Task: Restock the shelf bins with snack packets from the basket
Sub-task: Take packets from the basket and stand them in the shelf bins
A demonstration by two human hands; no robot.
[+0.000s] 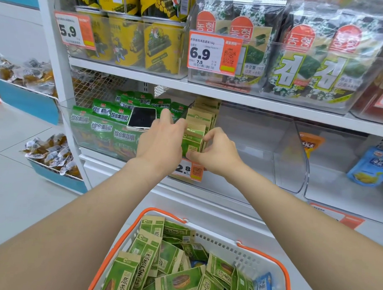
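A white basket with orange rim (pixel 243 245) sits at the bottom, holding several green-and-tan snack packets (pixel 172 264). In the clear shelf bin (pixel 248 134) on the middle shelf stands a row of the same tan-and-green packets (pixel 196 127), upright at the bin's left side. My left hand (pixel 160 143) reaches into the bin from the left, its fingers against the front packets. My right hand (pixel 216 152) pinches the front packet from the right, thumb on its lower face. The rest of that bin to the right holds nothing.
A phone (pixel 142 117) lies on green packets (pixel 103 128) in the left bin. Seaweed packs (pixel 310 62) and yellow tins (pixel 129 39) fill the upper shelf. A blue packet (pixel 371 168) and an orange one (pixel 311 145) lie in the right bin. Price tags hang on bin fronts.
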